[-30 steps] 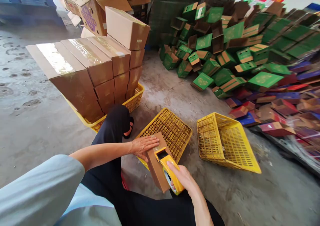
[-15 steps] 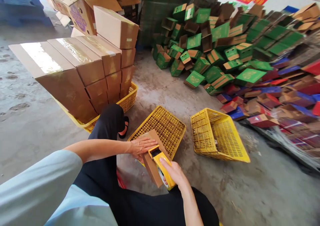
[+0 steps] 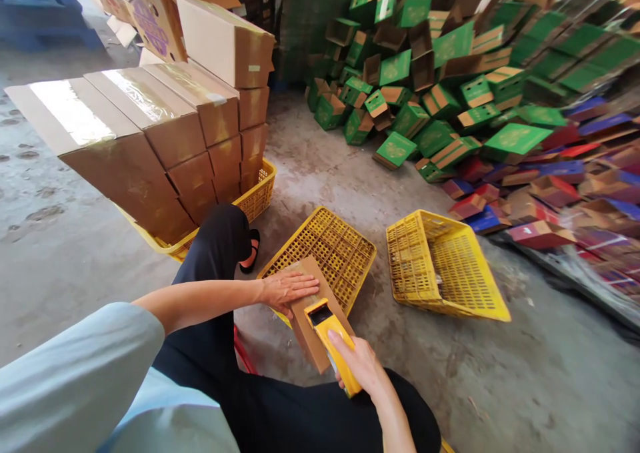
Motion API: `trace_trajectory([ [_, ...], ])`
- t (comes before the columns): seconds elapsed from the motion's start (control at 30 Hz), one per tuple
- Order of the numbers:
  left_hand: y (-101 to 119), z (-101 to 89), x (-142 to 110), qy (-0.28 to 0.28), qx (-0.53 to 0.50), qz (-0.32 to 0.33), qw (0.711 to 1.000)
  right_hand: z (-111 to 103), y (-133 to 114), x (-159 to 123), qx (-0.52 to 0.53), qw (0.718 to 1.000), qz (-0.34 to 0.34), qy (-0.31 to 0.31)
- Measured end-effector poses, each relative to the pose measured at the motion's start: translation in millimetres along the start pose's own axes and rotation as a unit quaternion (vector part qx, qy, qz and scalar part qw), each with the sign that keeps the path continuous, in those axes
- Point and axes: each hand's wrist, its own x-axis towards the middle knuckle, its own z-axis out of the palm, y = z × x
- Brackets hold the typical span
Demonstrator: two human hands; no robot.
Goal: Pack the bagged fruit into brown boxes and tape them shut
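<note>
A small brown cardboard box rests on an overturned yellow plastic crate in front of my knees. My left hand lies flat on the box's top, fingers stretched out and pressing it down. My right hand is closed around a yellow tape dispenser, whose front end sits on the near part of the box's top, just right of my left hand's fingertips.
A second yellow crate lies tipped on the concrete floor to the right. Taped brown cartons are stacked in a yellow crate at the left. A big heap of green, red and blue boxes fills the right side.
The tape dispenser has slid back toward me along the box's top. My left hand stays flat on the box. The camera view shifted slightly.
</note>
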Motion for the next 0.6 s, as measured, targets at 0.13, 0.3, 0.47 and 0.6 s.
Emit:
trace_trajectory([
  [0.13,-10,3.4,1,0.023,0.032,0.028,0.999,4,-1,3,0.034,0.999,0.001,0.004],
  [0.3,-40,-19.6,15,-0.031,0.045,0.042,0.998,8,-22,10,0.077,0.996,-0.012,0.033],
  [0.47,-38,-27.9,18,-0.04,0.084,0.042,0.995,5,-37,14,0.08,0.995,-0.04,0.038],
  [0.6,-17,-16.8,8,-0.013,0.1,0.046,0.994,5,-29,12,0.078,0.996,-0.019,0.032],
])
